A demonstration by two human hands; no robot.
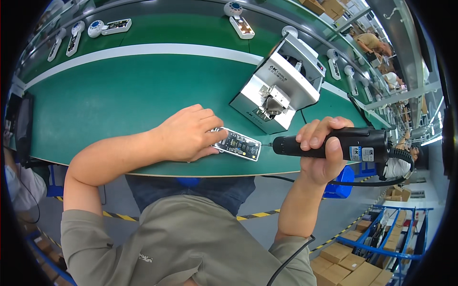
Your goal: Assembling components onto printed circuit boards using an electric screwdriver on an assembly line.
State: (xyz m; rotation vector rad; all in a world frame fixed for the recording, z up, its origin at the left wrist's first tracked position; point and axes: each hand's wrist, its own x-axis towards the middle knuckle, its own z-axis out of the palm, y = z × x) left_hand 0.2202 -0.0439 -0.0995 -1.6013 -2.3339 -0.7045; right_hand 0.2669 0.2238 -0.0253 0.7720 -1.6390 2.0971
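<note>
My right hand (323, 148) is wrapped round a black electric screwdriver (355, 145) held almost level, its thin bit pointing left. The bit's tip is close to the right end of a white casing with an exposed circuit board (242, 146); whether they touch I cannot tell. My left hand (193, 133) lies over the casing's left end, fingers curled and gripping it against the green table. Just beyond the right hand stands a silver box-shaped screw feeder (276, 90) with an opening and a metal mechanism on its front.
Past a white strip (143, 50), a green conveyor belt carries several white devices with round heads, one device (239, 21) near the top middle. A black cable (360, 182) hangs from the screwdriver. A blue bin (339, 182) stands beyond the table edge, and cardboard boxes (350, 264) are at lower right.
</note>
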